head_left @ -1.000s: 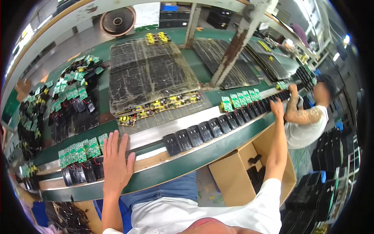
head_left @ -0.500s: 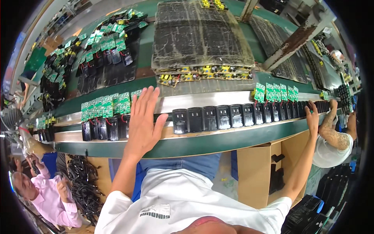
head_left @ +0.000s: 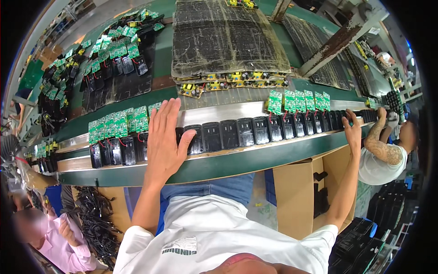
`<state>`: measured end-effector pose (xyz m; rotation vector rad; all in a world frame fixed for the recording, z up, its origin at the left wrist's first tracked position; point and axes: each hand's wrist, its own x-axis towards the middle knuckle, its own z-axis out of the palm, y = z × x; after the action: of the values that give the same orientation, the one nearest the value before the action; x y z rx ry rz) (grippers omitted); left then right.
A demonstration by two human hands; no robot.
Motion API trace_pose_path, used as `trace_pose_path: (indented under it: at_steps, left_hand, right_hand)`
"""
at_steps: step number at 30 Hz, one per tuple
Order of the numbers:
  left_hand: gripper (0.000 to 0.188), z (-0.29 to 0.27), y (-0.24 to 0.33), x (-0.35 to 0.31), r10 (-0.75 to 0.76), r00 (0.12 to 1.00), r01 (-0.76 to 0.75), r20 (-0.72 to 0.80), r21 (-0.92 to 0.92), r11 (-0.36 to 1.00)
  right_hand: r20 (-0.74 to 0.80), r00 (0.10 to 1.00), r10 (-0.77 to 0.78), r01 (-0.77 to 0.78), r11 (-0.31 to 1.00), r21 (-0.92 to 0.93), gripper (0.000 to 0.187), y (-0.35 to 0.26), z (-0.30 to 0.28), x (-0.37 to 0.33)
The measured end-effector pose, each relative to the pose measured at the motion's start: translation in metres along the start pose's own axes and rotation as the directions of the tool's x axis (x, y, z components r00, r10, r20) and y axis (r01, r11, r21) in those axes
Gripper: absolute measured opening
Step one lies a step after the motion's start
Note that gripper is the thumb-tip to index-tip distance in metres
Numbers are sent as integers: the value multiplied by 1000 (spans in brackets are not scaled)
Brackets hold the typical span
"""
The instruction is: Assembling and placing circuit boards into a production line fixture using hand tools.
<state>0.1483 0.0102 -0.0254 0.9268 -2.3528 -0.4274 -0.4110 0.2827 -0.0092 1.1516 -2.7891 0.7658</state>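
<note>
Along the bench edge stands a long row of black plastic casings [head_left: 227,134]. Several casings toward the right have green circuit boards [head_left: 299,101] joined by red wires. At the row's left end my left hand [head_left: 163,137] is open and upright, fingers stretched out, the nearest casing against its thumb side. My right hand [head_left: 352,130] reaches to the row's right part, its fingers bent around casings there; the fingertips are partly hidden. Left of my left hand is another group of black casings [head_left: 129,150] with green circuit boards [head_left: 119,123] standing above them.
Behind the row lie stacked dark sheets [head_left: 228,41] with yellow-and-black components [head_left: 246,77] between them. A heap of wired boards [head_left: 119,48] is at the far left. A rusty post [head_left: 328,50] rises at the right. Below are a cardboard box [head_left: 294,196] and black cables [head_left: 96,219]. Co-workers sit on both sides.
The row of casings with its boards has slid left, up against my left hand. My right hand has moved left along with it. The whole view has shifted slightly.
</note>
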Motion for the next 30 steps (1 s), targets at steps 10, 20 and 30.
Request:
trace_pose_path:
  at_steps: [10,20,30]
  left_hand:
    - [67,-58,27,40,281,952,-304,124,261,916]
    - [59,42,-24,335,65,974,-127,218,280,952]
    - [84,209,-46,559,89,995,-68,-38,380,923]
  right_hand:
    - [-142,980,-136,155,979,132,30,-152,-23,-6]
    - [172,689,-704,717,628,-303,51,-272,96,74]
    - [208,630,-748,776,616,-134,53,-265,128,108]
